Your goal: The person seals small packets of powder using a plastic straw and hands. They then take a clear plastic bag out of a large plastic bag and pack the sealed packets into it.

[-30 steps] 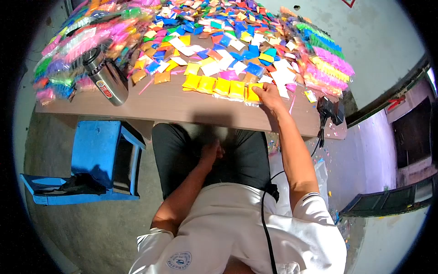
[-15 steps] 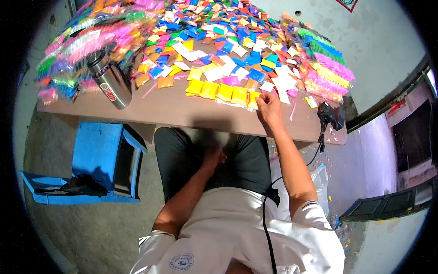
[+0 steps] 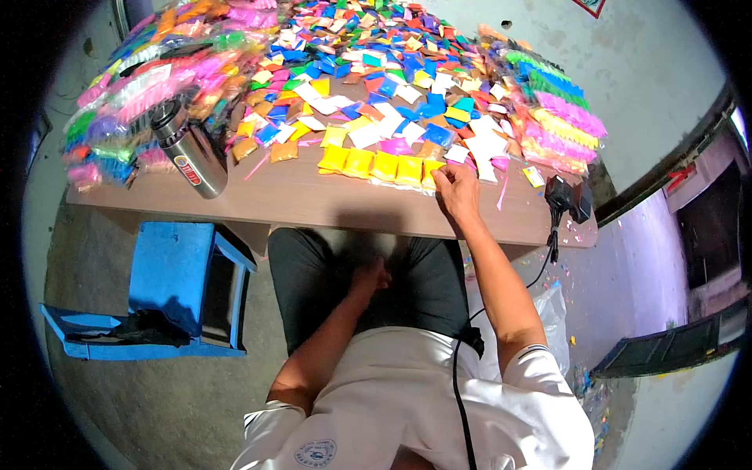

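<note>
Yellow packets [image 3: 384, 166]: lying in a row on the table [image 3: 274, 196].
Right hand [image 3: 458, 188]: touching the rightmost packet [image 3: 429, 174] — whether pinching, I cannot tell.
Left hand [image 3: 371, 276]: resting half-curled over dark trousers [image 3: 301, 290] — holding anything, I cannot tell.

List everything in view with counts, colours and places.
Packets in row: five, yellow, table's front
Loose packets: many, multicoloured, across table
Bagged bundles: many, multicoloured, table sides
Flask: one, silver-black, table left
Table: one, brown, centre
Corded device: one, black, table right
Chair: one, blue, floor left
Cloth: one, black, on chair
Plastic bag: one, clear, floor right
Shirt: one, white, worn
Trousers: one pair, black, worn
Left grip: one, over lap
Right grip: one, at rightmost row packet
</note>
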Demonstrator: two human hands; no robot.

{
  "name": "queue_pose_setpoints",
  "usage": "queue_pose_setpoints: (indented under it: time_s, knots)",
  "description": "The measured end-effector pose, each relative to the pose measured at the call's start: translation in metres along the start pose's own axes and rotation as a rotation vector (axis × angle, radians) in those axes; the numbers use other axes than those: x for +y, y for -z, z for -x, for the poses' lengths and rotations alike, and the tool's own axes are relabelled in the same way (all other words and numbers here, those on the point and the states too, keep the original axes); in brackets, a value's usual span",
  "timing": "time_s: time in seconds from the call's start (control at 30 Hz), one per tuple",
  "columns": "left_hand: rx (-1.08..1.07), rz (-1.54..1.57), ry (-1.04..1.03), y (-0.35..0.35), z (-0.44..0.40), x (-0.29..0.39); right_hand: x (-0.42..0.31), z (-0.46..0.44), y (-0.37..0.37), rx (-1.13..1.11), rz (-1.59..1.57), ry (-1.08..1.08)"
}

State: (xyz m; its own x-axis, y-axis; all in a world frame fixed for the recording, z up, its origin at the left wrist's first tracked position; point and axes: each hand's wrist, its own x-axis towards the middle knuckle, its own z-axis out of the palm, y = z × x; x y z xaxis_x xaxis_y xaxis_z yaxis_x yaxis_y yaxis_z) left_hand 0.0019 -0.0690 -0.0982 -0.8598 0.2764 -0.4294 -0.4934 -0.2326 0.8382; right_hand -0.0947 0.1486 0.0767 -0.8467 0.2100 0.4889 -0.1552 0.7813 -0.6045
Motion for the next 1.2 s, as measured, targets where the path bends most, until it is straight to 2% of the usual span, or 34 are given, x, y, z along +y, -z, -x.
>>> queue_pose_setpoints:
  time_s: [0.1,0.27,0.33,0.43,0.47,0.57,0.6,0.7,0.77,0.83,0.97,1.0,1.07,1.17,1.2]
  knots:
    - [0.016,0.03,0.035,0.0,-0.005,-0.005,-0.001,0.002,-0.003,0.002,-0.003,0.029]
    - [-0.035,-0.011,-0.044,0.006,-0.009,-0.013,-0.005,0.003,-0.006,0.06,0.035,0.069]
    - [-0.003,-0.038,-0.004,0.005,-0.004,-0.008,-0.009,0.004,-0.006,0.203,0.025,0.15]
    - [-0.004,-0.058,0.033,0.002,-0.002,-0.004,-0.026,0.005,-0.008,0.261,-0.004,0.178]
    - [-0.041,-0.053,0.03,0.001,-0.002,-0.003,-0.034,0.005,-0.008,0.227,-0.015,0.171]
    - [0.044,-0.021,0.076,-0.006,0.006,0.007,-0.065,0.002,-0.019,0.178,-0.104,0.274]
    - [0.057,-0.016,0.07,-0.006,0.007,0.008,-0.074,-0.001,-0.024,0.118,-0.011,0.292]
    - [-0.013,0.048,-0.021,-0.003,0.012,0.007,-0.108,-0.014,-0.051,0.063,-0.153,0.427]
    - [-0.038,0.065,-0.026,0.003,0.009,0.003,-0.124,-0.029,-0.075,-0.034,-0.123,0.42]
    - [-0.037,0.032,-0.061,0.013,0.002,-0.009,-0.142,-0.043,-0.099,-0.263,-0.189,0.451]
    - [0.0,0.06,-0.132,0.022,0.012,0.004,-0.169,-0.07,-0.151,-0.425,-0.129,0.455]
    - [0.008,0.061,-0.129,0.024,0.013,0.007,-0.164,-0.079,-0.173,-0.436,-0.083,0.479]
    - [0.067,0.2,0.023,0.03,0.015,0.012,-0.17,-0.091,-0.194,-0.462,0.032,0.507]
    - [0.057,0.195,0.062,0.037,0.015,0.018,-0.177,-0.106,-0.209,-0.488,0.103,0.531]
    - [0.06,0.197,0.068,0.037,0.015,0.016,-0.176,-0.11,-0.216,-0.508,0.149,0.478]
